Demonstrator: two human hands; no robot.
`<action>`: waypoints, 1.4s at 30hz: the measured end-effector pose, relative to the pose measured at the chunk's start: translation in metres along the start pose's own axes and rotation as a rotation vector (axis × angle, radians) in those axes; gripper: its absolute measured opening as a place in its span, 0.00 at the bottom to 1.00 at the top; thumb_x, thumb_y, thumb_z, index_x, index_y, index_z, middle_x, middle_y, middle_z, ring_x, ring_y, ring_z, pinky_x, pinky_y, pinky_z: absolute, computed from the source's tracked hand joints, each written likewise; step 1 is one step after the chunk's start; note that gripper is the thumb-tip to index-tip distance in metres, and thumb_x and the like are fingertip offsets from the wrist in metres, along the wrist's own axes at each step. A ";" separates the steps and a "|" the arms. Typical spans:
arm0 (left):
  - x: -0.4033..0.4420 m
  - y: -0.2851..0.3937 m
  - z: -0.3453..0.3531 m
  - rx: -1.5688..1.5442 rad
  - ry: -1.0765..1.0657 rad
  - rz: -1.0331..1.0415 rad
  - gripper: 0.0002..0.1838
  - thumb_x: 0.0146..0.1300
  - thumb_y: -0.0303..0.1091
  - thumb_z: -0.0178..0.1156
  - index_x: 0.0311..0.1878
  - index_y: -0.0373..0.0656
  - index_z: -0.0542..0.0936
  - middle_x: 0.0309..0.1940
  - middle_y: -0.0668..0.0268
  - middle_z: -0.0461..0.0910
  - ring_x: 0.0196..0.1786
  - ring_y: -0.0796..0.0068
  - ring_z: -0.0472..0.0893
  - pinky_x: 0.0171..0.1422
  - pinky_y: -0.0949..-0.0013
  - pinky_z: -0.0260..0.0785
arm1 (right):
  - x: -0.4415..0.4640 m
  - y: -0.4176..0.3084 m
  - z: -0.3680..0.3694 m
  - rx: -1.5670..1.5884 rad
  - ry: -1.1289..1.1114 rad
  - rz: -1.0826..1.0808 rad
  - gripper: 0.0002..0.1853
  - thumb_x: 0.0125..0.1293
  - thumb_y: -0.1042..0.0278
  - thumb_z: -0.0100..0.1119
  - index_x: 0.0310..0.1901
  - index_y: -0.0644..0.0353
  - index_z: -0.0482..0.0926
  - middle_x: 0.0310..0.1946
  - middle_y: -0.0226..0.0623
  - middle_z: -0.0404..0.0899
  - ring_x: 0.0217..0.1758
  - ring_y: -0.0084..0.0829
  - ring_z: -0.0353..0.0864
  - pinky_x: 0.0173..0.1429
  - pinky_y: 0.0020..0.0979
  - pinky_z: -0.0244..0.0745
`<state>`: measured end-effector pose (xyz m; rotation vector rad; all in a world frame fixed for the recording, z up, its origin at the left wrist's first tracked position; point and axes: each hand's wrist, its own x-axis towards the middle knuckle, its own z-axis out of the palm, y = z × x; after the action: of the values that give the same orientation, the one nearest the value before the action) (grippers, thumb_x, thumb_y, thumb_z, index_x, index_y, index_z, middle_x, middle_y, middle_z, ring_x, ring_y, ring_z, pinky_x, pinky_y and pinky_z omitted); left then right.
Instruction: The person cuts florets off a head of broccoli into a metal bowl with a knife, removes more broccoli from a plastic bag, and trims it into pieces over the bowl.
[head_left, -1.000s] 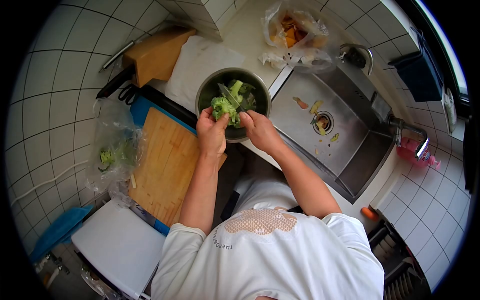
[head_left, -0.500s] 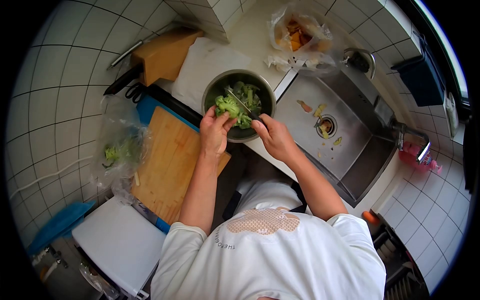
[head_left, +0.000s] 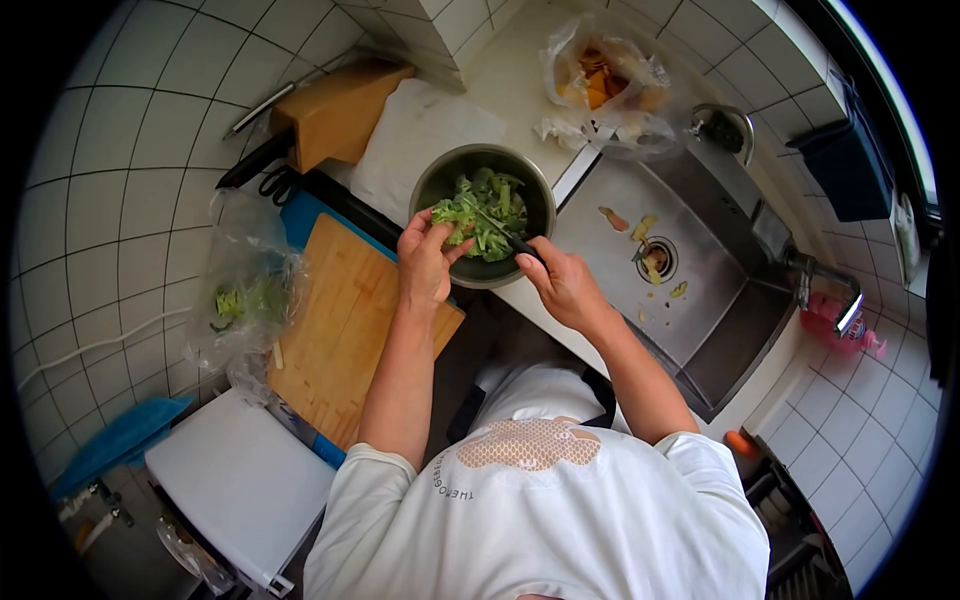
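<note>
Over the near left rim of a metal bowl [head_left: 548,190], my left hand [head_left: 427,262] has its fingers closed on a piece of broccoli [head_left: 455,215]. My right hand [head_left: 560,281] grips a knife [head_left: 525,247] by its black handle at the near right of the bowl. The blade points up and left across the greens, close to the held piece, and is partly lost among them. Cut broccoli pieces [head_left: 497,190] lie inside the bowl beneath both hands.
A wooden cutting board [head_left: 335,320] lies left of my forearm, beside a plastic bag with greens [head_left: 250,298]. To the right is a steel sink [head_left: 690,320] with peelings by the drain. A bag of orange scraps [head_left: 600,85] and a knife block [head_left: 335,110] stand behind.
The broccoli in my left hand sits lower and looks turned. My right hand with the knife has shifted slightly right and down, and the blade shows less. The whole view has shifted a little.
</note>
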<state>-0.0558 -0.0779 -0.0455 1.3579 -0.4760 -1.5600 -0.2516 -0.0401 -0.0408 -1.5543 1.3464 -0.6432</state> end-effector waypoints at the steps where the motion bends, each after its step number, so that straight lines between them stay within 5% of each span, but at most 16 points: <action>1: -0.001 0.001 0.002 -0.035 0.000 -0.003 0.11 0.61 0.25 0.53 0.47 0.38 0.71 0.41 0.62 0.79 0.41 0.73 0.81 0.43 0.72 0.77 | 0.000 -0.001 0.000 0.007 0.003 -0.002 0.16 0.69 0.53 0.49 0.40 0.61 0.70 0.23 0.52 0.76 0.29 0.56 0.76 0.31 0.48 0.68; 11: 0.004 -0.006 -0.001 -0.049 -0.019 0.002 0.12 0.64 0.25 0.50 0.50 0.35 0.71 0.45 0.58 0.78 0.47 0.66 0.80 0.49 0.71 0.76 | -0.002 0.007 0.006 0.003 0.007 -0.038 0.15 0.69 0.55 0.50 0.40 0.61 0.69 0.20 0.52 0.74 0.26 0.56 0.76 0.28 0.47 0.68; 23: -0.003 -0.012 0.004 -0.074 -0.079 0.101 0.12 0.64 0.22 0.54 0.51 0.32 0.75 0.43 0.63 0.79 0.44 0.77 0.79 0.52 0.76 0.71 | -0.006 0.012 0.015 -0.110 0.066 -0.035 0.15 0.68 0.56 0.50 0.37 0.61 0.67 0.19 0.53 0.74 0.25 0.57 0.75 0.27 0.50 0.67; 42: -0.005 -0.014 -0.004 -0.194 -0.205 -0.003 0.13 0.67 0.24 0.51 0.53 0.34 0.74 0.49 0.62 0.77 0.51 0.72 0.77 0.58 0.71 0.70 | 0.010 0.004 0.020 -0.079 0.010 -0.021 0.15 0.69 0.55 0.49 0.36 0.61 0.66 0.19 0.54 0.75 0.24 0.58 0.76 0.26 0.52 0.68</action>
<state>-0.0583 -0.0663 -0.0557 1.0583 -0.4341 -1.7100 -0.2340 -0.0431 -0.0547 -1.6317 1.3795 -0.6177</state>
